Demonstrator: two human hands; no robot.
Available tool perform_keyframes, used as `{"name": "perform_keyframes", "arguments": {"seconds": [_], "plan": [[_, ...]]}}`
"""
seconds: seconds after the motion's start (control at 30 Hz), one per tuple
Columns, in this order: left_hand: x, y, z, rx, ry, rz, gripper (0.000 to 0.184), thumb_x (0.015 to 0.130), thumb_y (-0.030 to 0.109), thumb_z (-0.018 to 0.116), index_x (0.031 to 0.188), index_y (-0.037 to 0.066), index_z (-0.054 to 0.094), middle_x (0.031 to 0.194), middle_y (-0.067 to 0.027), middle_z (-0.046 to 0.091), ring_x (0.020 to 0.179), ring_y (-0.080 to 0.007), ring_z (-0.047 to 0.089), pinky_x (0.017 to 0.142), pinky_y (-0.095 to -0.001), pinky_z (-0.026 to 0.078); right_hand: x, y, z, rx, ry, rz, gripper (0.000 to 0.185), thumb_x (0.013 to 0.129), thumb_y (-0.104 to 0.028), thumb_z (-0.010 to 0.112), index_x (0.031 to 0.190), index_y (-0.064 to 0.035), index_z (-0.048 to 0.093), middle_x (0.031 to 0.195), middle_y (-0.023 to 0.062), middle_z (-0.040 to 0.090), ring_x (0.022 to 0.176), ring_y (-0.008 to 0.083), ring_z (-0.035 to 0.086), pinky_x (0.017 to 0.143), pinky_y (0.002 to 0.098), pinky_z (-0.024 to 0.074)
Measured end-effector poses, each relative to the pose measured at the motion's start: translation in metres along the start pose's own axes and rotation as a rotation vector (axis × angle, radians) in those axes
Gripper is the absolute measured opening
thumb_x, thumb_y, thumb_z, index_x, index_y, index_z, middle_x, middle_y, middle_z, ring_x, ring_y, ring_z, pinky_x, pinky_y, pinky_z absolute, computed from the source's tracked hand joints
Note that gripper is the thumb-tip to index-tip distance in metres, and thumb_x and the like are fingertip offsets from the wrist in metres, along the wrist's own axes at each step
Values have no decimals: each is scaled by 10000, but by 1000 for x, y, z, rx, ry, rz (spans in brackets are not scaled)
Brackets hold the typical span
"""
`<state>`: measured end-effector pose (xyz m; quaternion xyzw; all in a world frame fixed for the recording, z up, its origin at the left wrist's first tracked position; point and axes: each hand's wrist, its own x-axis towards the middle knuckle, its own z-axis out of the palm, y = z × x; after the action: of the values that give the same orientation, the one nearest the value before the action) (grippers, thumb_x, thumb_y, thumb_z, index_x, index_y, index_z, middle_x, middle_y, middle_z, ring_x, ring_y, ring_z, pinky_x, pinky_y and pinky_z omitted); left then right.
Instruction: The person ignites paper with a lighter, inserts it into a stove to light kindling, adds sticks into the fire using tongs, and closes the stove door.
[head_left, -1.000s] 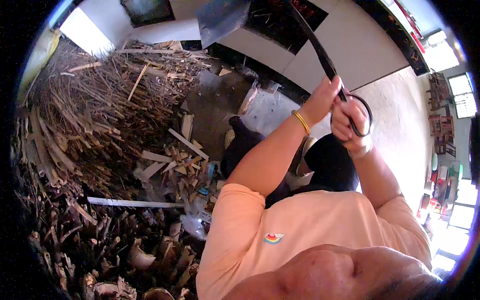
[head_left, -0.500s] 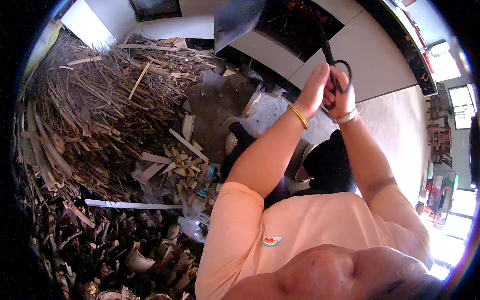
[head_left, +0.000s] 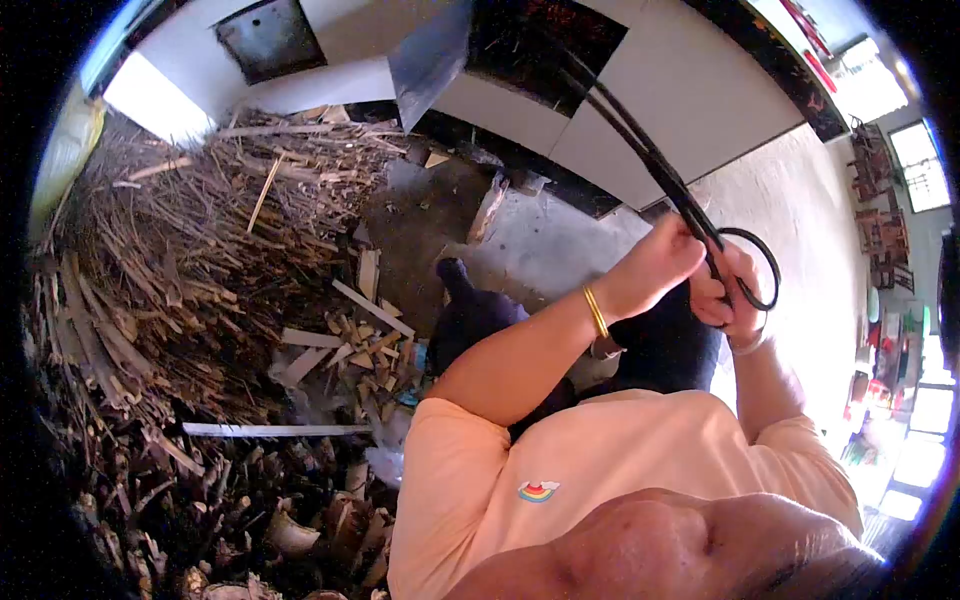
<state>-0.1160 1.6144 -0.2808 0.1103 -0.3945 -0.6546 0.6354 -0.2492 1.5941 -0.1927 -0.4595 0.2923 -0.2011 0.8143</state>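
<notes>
Long black fire tongs [head_left: 640,140] with a looped handle slant up and left from my hands. Their tips lie in front of or just inside a dark square opening [head_left: 520,35] in the white stove front; which, I cannot tell. My left hand [head_left: 662,268], below a gold bangle, is closed on the shafts near the handle. My right hand [head_left: 738,298], with a pale bracelet, is closed around the handle, one loop standing out to its right. Parts of the fingers on both hands are hidden.
A large heap of dry sticks [head_left: 180,270] fills the left side, with split wood scraps [head_left: 370,345] at its edge. Thicker logs [head_left: 290,530] lie lower left. A metal sheet [head_left: 432,65] hangs beside the opening. Wooden chairs [head_left: 880,235] stand far right.
Both hands have drawn back from the stove, toward my body and to the right. More of the tongs' length shows now, with both shafts visible. The view has shifted slightly.
</notes>
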Motion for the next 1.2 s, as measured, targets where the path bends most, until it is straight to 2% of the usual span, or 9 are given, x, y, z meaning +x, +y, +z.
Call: {"name": "perform_keyframes", "arguments": {"seconds": [0.13,0.27,0.47,0.6,0.63,0.83,0.9,1.07,1.2], "plan": [[-3,16,-6,259,159,35,459,966,446,416,1151,29,469,1041,-11,498,995,-64,442,841,-231,387,27,-12,-11,-149,-136,25,353,878,-355,513,721,-42,466,537,-25,377,340,47,289,307,196,230],[17,16,-23,285,331,84,459,951,503,412,1047,68,519,681,46,444,625,-71,458,627,-221,408,74,3,-20,-53,-48,-23,295,890,-252,500,667,-65,451,534,-20,389,376,55,311,352,213,239],[41,23,-71,75,577,42,482,930,521,437,843,56,532,669,10,434,480,-61,406,425,-190,365,139,28,-10,111,82,-92,240,850,-247,553,691,-83,478,544,-5,422,399,92,340,367,225,260],[35,36,-67,74,570,92,484,902,500,505,834,21,483,676,-52,511,426,-105,506,381,-232,427,144,29,-8,122,127,-105,240,867,-269,544,689,-124,473,565,-40,415,400,64,330,365,218,263],[32,38,-66,156,533,84,523,886,593,457,878,72,493,709,-33,510,447,-100,514,366,-210,415,144,32,-9,105,168,-116,241,876,-277,533,696,-128,474,561,-48,407,399,58,323,363,217,262],[27,44,-55,147,475,21,547,897,557,466,914,11,476,745,-99,530,467,-164,574,387,-274,497,129,19,0,-34,230,-126,269,911,-331,486,749,-116,493,562,-55,401,375,50,327,334,206,268],[25,46,-51,89,297,41,550,917,509,466,924,-41,458,813,-168,569,558,-241,648,455,-323,555,118,8,-4,-122,220,-79,283,915,-362,482,820,-98,515,564,-59,395,370,43,322,326,194,265],[25,25,-32,176,165,48,508,937,420,491,931,-81,576,785,-178,639,645,-231,681,581,-314,577,75,-11,-18,-237,179,18,411,921,-449,457,974,-46,522,542,-68,345,344,40,304,310,183,257],[22,2,-12,355,72,49,496,915,416,539,942,-78,576,782,-150,658,690,-203,666,619,-300,535,29,-15,-29,-139,207,42,438,923,-332,427,1166,30,467,486,-42,362,307,49,263,296,191,230]]}}
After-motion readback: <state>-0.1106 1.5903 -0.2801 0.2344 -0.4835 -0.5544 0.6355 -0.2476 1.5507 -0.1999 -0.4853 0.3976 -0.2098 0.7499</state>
